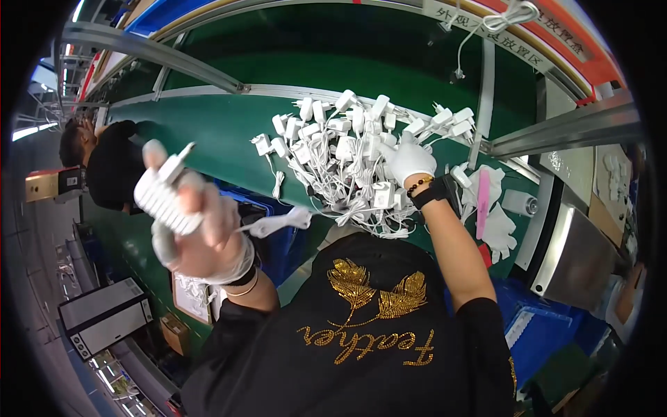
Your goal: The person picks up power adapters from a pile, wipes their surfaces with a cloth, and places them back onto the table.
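Note:
My left hand (208,240), in a pale glove and smeared by motion, is raised at the left, closed round a white power adapter (169,169) with its plug pins pointing up. A white cable bundle (281,221) trails beside that hand toward the bench edge. My right hand (410,163), in a white glove, rests at the right side of a heap of white power adapters (344,147) with coiled cables. Its visible fingers are apart and reach over the adapters. Whether its fingertips touch one is hard to see.
The green bench (215,132) runs across, with metal frame posts (486,90). Right of the heap lie a spare white glove (499,233), a pink strip (483,201) and a can-like cylinder (520,203). Blue bins (535,320) stand below; a co-worker (111,163) leans at the left.

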`<state>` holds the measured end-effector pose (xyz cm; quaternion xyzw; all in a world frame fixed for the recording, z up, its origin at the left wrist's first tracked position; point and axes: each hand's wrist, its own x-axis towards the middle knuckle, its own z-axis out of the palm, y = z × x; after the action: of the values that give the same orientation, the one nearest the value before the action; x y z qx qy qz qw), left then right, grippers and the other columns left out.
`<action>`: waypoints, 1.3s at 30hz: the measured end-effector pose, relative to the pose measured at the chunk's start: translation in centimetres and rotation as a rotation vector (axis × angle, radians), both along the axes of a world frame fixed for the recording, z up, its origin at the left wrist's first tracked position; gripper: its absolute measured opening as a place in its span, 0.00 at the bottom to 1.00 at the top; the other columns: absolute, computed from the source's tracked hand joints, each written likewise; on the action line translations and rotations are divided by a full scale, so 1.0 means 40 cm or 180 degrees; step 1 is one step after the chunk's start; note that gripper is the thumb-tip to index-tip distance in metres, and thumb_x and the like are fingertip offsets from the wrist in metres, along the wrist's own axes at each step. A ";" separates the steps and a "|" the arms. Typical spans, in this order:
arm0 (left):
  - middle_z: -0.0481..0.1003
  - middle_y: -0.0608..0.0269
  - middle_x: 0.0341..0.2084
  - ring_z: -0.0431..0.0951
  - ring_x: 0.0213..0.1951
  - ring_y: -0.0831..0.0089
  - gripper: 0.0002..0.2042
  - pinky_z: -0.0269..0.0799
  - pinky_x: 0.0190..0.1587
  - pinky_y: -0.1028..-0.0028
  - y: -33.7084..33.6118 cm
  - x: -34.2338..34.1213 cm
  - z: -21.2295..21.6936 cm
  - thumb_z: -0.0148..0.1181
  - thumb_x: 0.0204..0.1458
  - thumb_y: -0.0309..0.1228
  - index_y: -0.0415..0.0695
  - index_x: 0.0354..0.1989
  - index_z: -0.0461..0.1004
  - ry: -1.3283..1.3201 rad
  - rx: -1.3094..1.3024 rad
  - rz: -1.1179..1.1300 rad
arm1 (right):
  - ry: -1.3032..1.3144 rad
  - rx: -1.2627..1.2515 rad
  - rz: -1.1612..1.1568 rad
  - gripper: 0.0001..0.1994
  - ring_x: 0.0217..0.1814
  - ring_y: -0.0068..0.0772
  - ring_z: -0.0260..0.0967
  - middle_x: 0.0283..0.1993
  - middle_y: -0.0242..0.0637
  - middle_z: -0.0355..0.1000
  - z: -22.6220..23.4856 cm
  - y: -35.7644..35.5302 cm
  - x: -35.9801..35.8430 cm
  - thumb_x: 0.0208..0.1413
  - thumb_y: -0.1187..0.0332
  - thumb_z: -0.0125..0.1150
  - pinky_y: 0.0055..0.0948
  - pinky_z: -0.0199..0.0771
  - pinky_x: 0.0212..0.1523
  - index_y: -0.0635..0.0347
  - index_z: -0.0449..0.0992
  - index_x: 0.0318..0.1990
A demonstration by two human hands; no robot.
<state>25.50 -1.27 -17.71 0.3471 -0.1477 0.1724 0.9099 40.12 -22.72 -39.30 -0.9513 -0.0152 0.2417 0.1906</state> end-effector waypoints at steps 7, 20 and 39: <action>0.71 0.42 0.45 0.77 0.31 0.63 0.33 0.73 0.19 0.76 -0.025 0.006 -0.030 0.52 0.60 0.32 0.36 0.70 0.44 0.0734 -0.0048 0.0310 | -0.0455 0.0491 0.0093 0.34 0.46 0.54 0.76 0.41 0.54 0.77 0.027 -0.022 0.010 0.55 0.40 0.51 0.47 0.74 0.45 0.59 0.63 0.59; 0.67 0.43 0.55 0.73 0.53 0.57 0.35 0.75 0.46 0.68 -0.030 -0.008 -0.191 0.49 0.57 0.30 0.41 0.72 0.41 0.2283 0.0693 -0.0048 | -0.0318 0.0368 0.0920 0.27 0.46 0.57 0.74 0.43 0.55 0.76 0.026 0.138 0.104 0.55 0.59 0.53 0.51 0.72 0.45 0.50 0.62 0.64; 0.64 0.42 0.58 0.70 0.57 0.54 0.44 0.74 0.54 0.65 -0.040 0.020 -0.183 0.56 0.47 0.17 0.43 0.72 0.39 0.2277 0.0561 -0.0501 | -0.0445 -0.0334 0.0901 0.30 0.46 0.57 0.74 0.40 0.59 0.76 -0.006 0.122 0.168 0.54 0.54 0.60 0.48 0.74 0.45 0.60 0.63 0.61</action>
<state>26.31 -2.88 -25.03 0.4499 0.1389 -0.0435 0.8811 46.85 -17.82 -39.53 -0.9628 -0.1497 0.1997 0.1032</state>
